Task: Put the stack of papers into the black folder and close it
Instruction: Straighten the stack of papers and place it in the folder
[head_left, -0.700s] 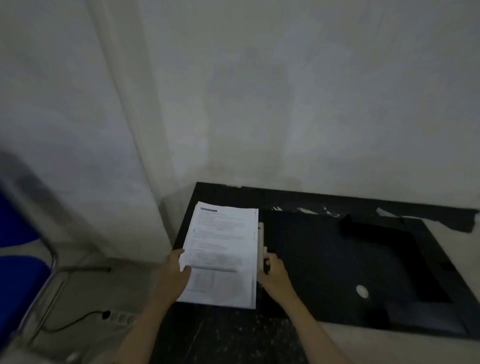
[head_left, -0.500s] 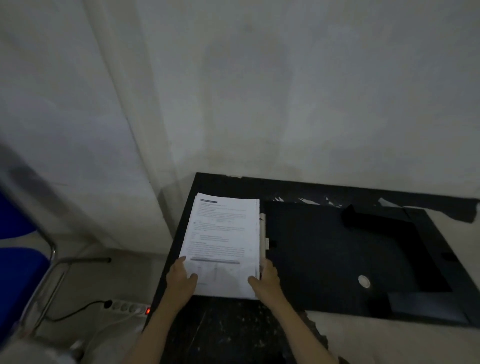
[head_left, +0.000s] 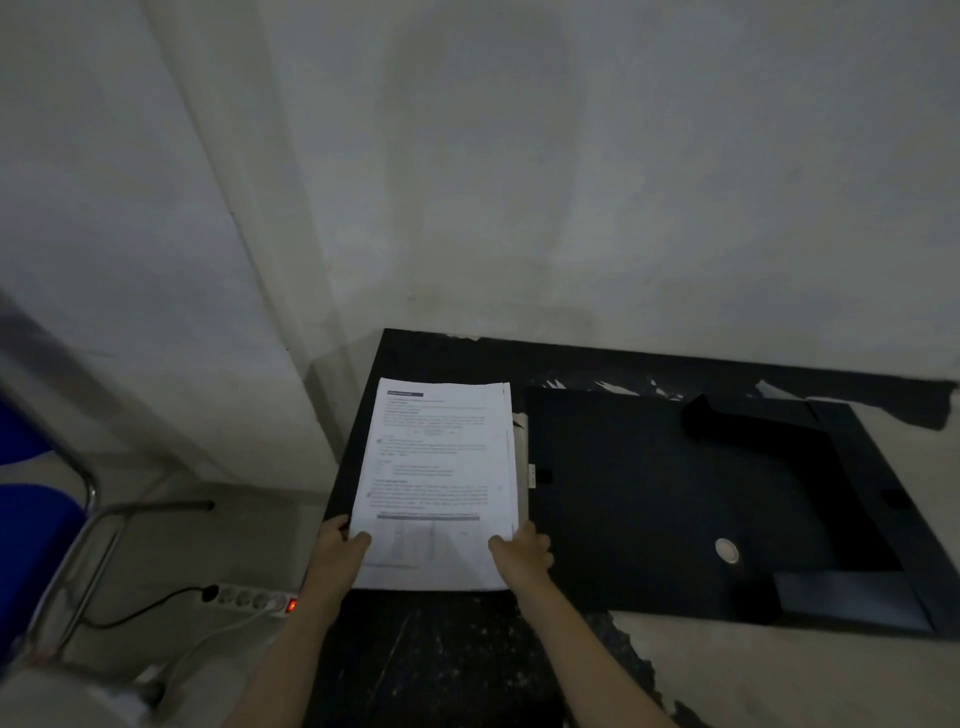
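A thick stack of printed white papers (head_left: 441, 467) lies at the left end of the dark table. My left hand (head_left: 337, 553) grips its near left corner, thumb on top. My right hand (head_left: 522, 553) grips its near right corner the same way. To the right of the stack lies the black folder (head_left: 649, 493), spread open and flat, with raised flaps at its far and right sides and a round white button (head_left: 726, 550) on its inside.
The black tabletop (head_left: 447, 660) has worn pale patches at the right. A grey wall stands close behind. On the floor at the left are a power strip (head_left: 254, 598) with a red light and a blue chair (head_left: 36, 525) with a metal frame.
My right hand came off the folder's left edge and took the stack's near right corner. My left hand shifted to the near left corner. The stack now sits squarer.
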